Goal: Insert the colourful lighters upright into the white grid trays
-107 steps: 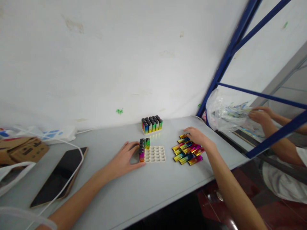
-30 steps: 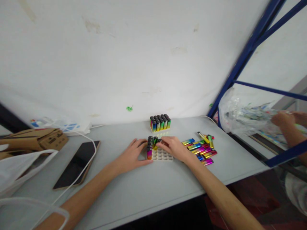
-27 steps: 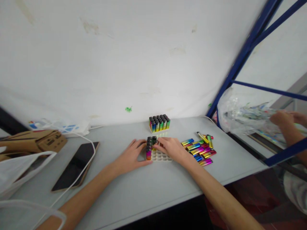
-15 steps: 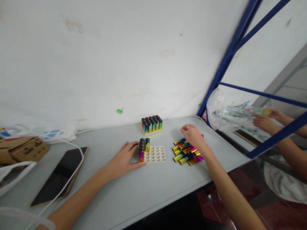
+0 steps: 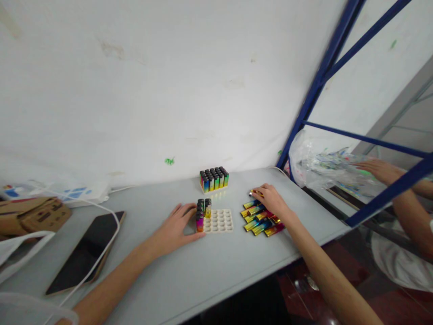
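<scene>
A white tray [image 5: 221,221] with round holes lies on the grey table [image 5: 209,271]. Several rainbow-coloured lighters [image 5: 202,211] stand in its left end. My left hand [image 5: 172,229] rests flat and open against the tray's left side, thumb along the front edge. A pile of loose lighters [image 5: 260,221] lies to the right of the tray. My right hand [image 5: 270,199] sits on the far end of that pile, fingers curled, the tips pinching a gold lighter [image 5: 253,193]. A full tray of lighters [image 5: 214,178] stands behind, near the wall.
A dark phone [image 5: 84,253] with a white cable, a cardboard box [image 5: 34,215] and a power strip [image 5: 72,193] lie at the left. A blue frame [image 5: 316,85] and a plastic bag [image 5: 318,164] bound the right, where another person's hand [image 5: 379,169] reaches.
My right hand left the tray, where one more lighter now stands in the second column, and moved right onto the loose pile. My left hand stayed by the tray.
</scene>
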Demonstrator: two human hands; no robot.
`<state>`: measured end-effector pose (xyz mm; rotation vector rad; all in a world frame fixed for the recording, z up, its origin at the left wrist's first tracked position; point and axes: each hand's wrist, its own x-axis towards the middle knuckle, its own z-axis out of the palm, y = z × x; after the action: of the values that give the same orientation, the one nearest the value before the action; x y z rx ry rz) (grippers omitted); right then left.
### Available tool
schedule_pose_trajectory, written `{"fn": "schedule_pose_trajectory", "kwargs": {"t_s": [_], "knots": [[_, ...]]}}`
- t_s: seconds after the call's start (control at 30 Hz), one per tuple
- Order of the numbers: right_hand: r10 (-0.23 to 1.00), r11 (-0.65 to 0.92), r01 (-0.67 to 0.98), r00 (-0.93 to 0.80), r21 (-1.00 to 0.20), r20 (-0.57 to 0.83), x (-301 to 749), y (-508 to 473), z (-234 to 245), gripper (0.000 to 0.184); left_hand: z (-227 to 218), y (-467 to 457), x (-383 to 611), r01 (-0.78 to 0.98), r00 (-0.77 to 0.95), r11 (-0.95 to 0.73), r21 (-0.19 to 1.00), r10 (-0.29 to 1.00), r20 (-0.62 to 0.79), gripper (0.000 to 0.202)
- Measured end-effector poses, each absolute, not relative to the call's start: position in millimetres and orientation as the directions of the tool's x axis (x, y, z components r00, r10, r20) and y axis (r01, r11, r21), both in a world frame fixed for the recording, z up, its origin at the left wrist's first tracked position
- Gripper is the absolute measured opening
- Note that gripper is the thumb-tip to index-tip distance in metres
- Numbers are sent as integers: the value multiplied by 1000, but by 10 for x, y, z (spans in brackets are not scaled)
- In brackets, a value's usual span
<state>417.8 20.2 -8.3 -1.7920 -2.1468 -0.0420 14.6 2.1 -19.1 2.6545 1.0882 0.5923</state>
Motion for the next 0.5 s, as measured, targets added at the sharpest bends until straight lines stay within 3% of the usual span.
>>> {"fn": "schedule_pose_trajectory", "kwargs": {"t_s": [0.13,0.3,0.5], "knots": [[940,265,942,-203,-207,275,3991,203,-42,31,-209,14,143,614,649,-713,339,700,298,65],[944,316,896,-263,-312,201,3962,333,64,29,-218,7,139,620,643,-702,351,711,285,66],[973,221,841,-224,-494,54,3912,490,115,17,-172,0,153,643,650,-681,351,727,220,67]]}}
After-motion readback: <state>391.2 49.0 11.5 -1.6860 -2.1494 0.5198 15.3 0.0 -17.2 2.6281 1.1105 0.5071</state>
